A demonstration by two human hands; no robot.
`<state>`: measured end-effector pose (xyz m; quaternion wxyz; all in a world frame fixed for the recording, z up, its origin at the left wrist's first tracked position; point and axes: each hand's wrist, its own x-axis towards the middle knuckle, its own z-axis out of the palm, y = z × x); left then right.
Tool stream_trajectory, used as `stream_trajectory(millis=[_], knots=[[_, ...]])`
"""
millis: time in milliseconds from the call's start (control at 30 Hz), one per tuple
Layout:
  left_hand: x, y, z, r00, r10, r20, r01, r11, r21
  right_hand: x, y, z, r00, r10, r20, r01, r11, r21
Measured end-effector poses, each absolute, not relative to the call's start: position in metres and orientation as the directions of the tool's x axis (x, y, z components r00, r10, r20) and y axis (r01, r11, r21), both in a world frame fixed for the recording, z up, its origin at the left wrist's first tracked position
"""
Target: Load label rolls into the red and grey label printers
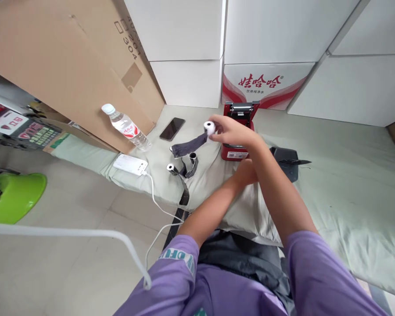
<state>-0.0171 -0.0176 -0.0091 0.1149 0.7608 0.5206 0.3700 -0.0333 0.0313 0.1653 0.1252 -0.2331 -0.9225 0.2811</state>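
Observation:
My right hand (228,131) reaches forward over the bed and pinches a small white paper roll (210,127). A dark grey strip (188,147) trails from the roll down to the left. Just behind the hand stands a red receipt printer (237,151) with its lid up. My left hand (246,172) lies low in front of the printer, mostly hidden under my right forearm, so its fingers cannot be made out. Two more small rolls (170,167) (193,156) sit on the pale green sheet (332,175), amid dark tape.
A black phone (172,128), a water bottle (127,128) and a white power bank (131,163) with a cable lie left of the rolls. A black device (285,161) sits right of the printer. Cardboard sheet (62,66) and white boxes (184,44) stand behind. Green stool (15,197) is on the floor at left.

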Motion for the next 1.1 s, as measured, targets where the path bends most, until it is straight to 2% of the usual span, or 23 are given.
stream_trajectory(millis=[133, 233, 300, 400, 533, 700, 800, 867, 967, 1033, 1100], knots=[[-0.019, -0.017, -0.002, 0.282, 0.884, 0.374, 0.681, -0.459, 0.571, 0.005, 0.022, 0.167, -0.788, 0.603, 0.123, 0.359, 0.613, -0.704], [-0.02, -0.017, 0.002, 0.33, 0.879, 0.344, 0.653, -0.475, 0.589, 0.018, 0.021, 0.158, -0.782, 0.596, 0.181, 0.249, 0.566, -0.786], [-0.021, -0.019, 0.006, 0.304, 0.891, 0.337, 0.658, -0.452, 0.602, 0.021, 0.023, 0.152, -0.78, 0.588, 0.215, 0.189, 0.549, -0.814], [-0.021, -0.023, 0.011, 0.245, 0.906, 0.346, 0.671, -0.416, 0.614, 0.023, 0.025, 0.149, -0.771, 0.588, 0.245, 0.141, 0.532, -0.835], [-0.02, -0.026, 0.012, 0.248, 0.892, 0.379, 0.664, -0.441, 0.604, 0.029, 0.029, 0.151, -0.752, 0.605, 0.262, 0.134, 0.529, -0.838], [-0.02, -0.028, 0.012, 0.161, 0.898, 0.409, 0.705, -0.395, 0.589, 0.045, 0.045, 0.148, -0.622, 0.737, 0.266, 0.295, 0.535, -0.791], [-0.02, -0.031, 0.012, 0.123, 0.893, 0.433, 0.7, -0.387, 0.6, 0.056, 0.061, 0.141, -0.558, 0.759, 0.337, 0.204, 0.519, -0.83], [-0.022, -0.032, 0.012, 0.097, 0.86, 0.5, 0.691, -0.42, 0.589, 0.059, 0.07, 0.136, -0.533, 0.744, 0.403, 0.141, 0.548, -0.825], [-0.033, -0.036, 0.012, 0.019, 0.759, 0.65, 0.678, -0.488, 0.55, 0.058, 0.079, 0.127, -0.496, 0.722, 0.482, 0.17, 0.625, -0.762], [-0.047, -0.039, 0.016, -0.136, 0.648, 0.749, 0.662, -0.503, 0.556, 0.052, 0.082, 0.12, -0.495, 0.703, 0.511, 0.24, 0.675, -0.697], [-0.063, -0.039, 0.02, -0.38, 0.496, 0.781, 0.621, -0.489, 0.613, 0.046, 0.083, 0.113, -0.524, 0.684, 0.507, 0.322, 0.711, -0.625]])
